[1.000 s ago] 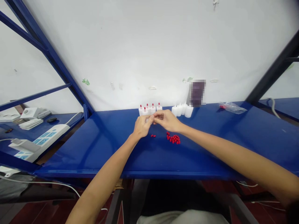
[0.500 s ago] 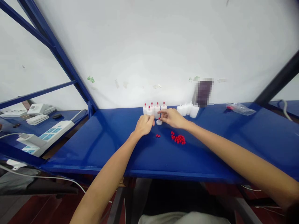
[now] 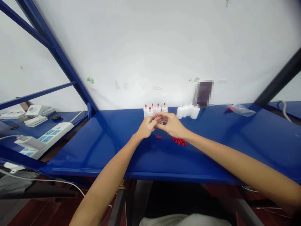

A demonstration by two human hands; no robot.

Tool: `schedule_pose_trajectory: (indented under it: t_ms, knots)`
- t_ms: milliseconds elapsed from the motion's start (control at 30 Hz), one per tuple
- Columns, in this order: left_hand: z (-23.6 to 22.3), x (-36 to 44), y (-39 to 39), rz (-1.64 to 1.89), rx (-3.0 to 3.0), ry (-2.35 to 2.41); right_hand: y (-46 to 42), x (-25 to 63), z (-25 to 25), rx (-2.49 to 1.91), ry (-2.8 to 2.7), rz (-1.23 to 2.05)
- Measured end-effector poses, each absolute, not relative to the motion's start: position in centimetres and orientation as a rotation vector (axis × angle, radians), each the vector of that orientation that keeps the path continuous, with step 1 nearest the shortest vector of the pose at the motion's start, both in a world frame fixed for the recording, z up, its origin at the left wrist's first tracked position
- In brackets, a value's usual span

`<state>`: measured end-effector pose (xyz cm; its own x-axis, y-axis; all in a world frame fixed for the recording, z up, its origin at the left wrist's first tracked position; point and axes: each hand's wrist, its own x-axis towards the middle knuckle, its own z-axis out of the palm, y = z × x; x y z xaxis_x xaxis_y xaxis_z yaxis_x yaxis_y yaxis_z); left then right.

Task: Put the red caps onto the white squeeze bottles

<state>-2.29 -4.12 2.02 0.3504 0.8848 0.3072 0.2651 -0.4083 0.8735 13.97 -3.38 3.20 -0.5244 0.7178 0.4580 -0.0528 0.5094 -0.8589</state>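
Observation:
My left hand (image 3: pixel 146 127) is closed at the middle of the blue table, curled round a small white bottle (image 3: pixel 161 123) that is mostly hidden by the hands. From the other side my right hand (image 3: pixel 173 125) arches over it, fingers bent against the left fingertips. Whatever its fingertips pinch, seemingly a small red cap, is covered from view. Just behind the hands stand several white bottles with red tips (image 3: pixel 157 108). Two or so loose red caps (image 3: pixel 158 137) lie in front, and a pile of red caps (image 3: pixel 180 142) sits by my right wrist.
Several white bottles without red tips (image 3: pixel 187 111) stand at the back, right of the hands. A clear plastic bag (image 3: pixel 240 110) with something red lies farther right. On the left, beyond the blue frame, is a power strip (image 3: pixel 50 138). The wall (image 3: pixel 150 56) borders the table's back edge.
My right hand has moved left and turned over, its fingers now meeting my left hand. The white piece and red bit that showed between the hands are now mostly covered.

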Motion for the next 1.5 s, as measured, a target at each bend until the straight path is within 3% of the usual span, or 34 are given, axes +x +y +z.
schedule_pose_trajectory:
  t_ms: [367, 533, 700, 1067, 1267, 1500]
  knots:
    - [2.3, -2.3, -4.1, 1.300, 1.975, 1.247, -2.1, 14.0, 4.1, -0.636, -1.795, 0.913]
    - [1.5, -3.6, -3.6, 1.137, 2.153, 1.499, 0.3, 15.4, 3.8, -0.876, -1.902, 0.622]
    - [0.4, -3.9, -3.4, 1.016, 2.199, 1.338, 1.1, 15.7, 3.1, -0.987, -2.137, 0.383]
    - [0.0, -3.5, -3.4, 1.009, 2.259, 1.287, -1.2, 16.4, 3.3, -0.909, -2.327, 0.220]
    - [0.0, -3.7, -3.4, 1.138, 2.251, 1.345, -3.8, 16.9, 3.9, -0.802, -2.687, 0.473]
    - [0.3, -3.7, -3.6, 1.100, 2.324, 1.351, -4.3, 15.8, 3.5, -0.620, -2.925, 0.185]
